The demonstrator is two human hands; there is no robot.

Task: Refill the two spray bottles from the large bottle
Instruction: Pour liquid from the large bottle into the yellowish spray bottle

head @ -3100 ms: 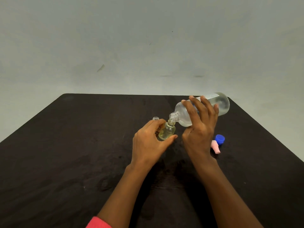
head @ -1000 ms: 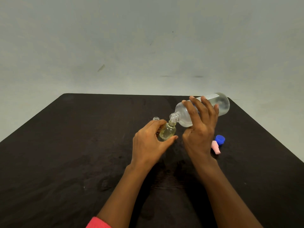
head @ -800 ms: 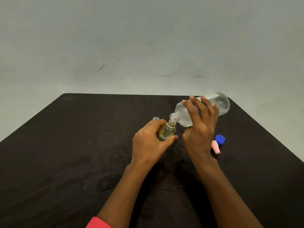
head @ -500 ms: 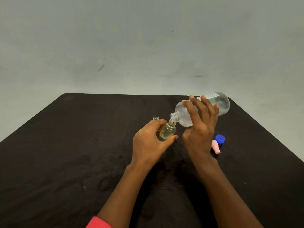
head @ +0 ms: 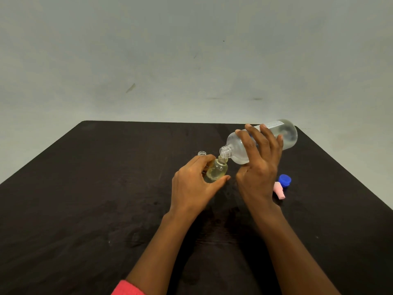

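Dark matte surface (head: 106, 188), rounded at its far corners and faintly smudged, stands against a plain pale grey-green wall (head: 191, 60) bearing a few small marks. The left hand (head: 192, 186) curls round a small spray bottle (head: 215, 172) right of centre, part filled with yellowish liquid. The right hand (head: 258, 167) grips the large bottle (head: 285, 133), tilted neck-down, its mouth meeting the small bottle's neck. A second bottle (head: 202, 153), uncapped, shows only its neck just behind the left hand. A blue cap (head: 284, 180) and a pink cap (head: 279, 190) lie touching beside the right hand.
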